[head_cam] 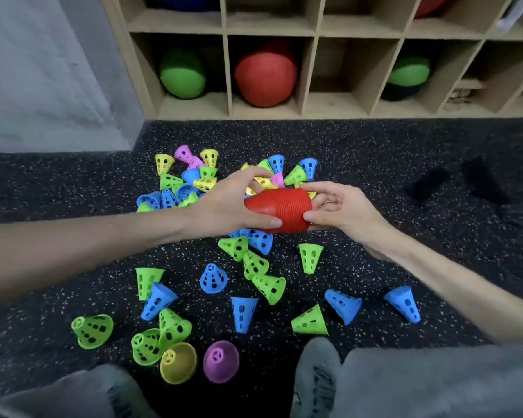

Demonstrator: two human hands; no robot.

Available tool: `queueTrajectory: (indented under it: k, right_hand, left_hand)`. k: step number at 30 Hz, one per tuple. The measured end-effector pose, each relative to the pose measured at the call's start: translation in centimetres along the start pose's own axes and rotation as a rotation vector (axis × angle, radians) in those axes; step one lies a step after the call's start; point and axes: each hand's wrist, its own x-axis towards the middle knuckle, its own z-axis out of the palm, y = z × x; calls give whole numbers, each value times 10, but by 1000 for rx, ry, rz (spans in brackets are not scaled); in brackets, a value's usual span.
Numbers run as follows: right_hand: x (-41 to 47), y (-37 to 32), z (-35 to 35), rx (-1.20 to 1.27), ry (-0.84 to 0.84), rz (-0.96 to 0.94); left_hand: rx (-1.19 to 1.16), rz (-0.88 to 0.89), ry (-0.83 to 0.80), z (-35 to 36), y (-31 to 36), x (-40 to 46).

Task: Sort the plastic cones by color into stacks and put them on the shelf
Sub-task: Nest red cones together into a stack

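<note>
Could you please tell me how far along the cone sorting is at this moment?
The red cones look gathered: both the left hand and right hand hold the red stack sideways above the floor. Loose green, blue, yellow and purple cones still lie scattered. No cones show on the shelf.

A black rubber floor flecked with pale specks (405, 152) runs up to a plain grey wall (43, 70) on the left. Against the far side stands a light wooden cubby shelf unit (311, 70) (its square compartments open to the front), holding a green padded ball (181, 74), a large red padded ball (264, 74) and a green-and-black ball (406, 78).
</note>
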Motion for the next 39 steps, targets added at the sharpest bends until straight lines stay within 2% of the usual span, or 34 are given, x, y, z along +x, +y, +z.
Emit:
queueTrajectory:
  k: [4,10,13,17,22,30,39]
  right_hand:
    - [-11,43,-5,41,89,82]
    - [-13,105,3,139,180,201]
    - [-11,129,10,173,207,244]
    - [-15,163,10,201,217,330]
    - [-30,200,13,167,172,428]
    - [-27,234,23,-72,106,461]
    - [-26,240,32,-72,30,497]
  left_hand:
    - [-79,-32,36,41,-13,15]
    - [-261,-178,116,86,-38,31]
    - [-391,-238,173,107,-52,36]
    - [-440,-257,196,139,-72,42]
    - [-455,-250,161,183,-93,47]
    - [-400,-234,101,211,-101,49]
    - [-316,-180,26,224,-98,54]
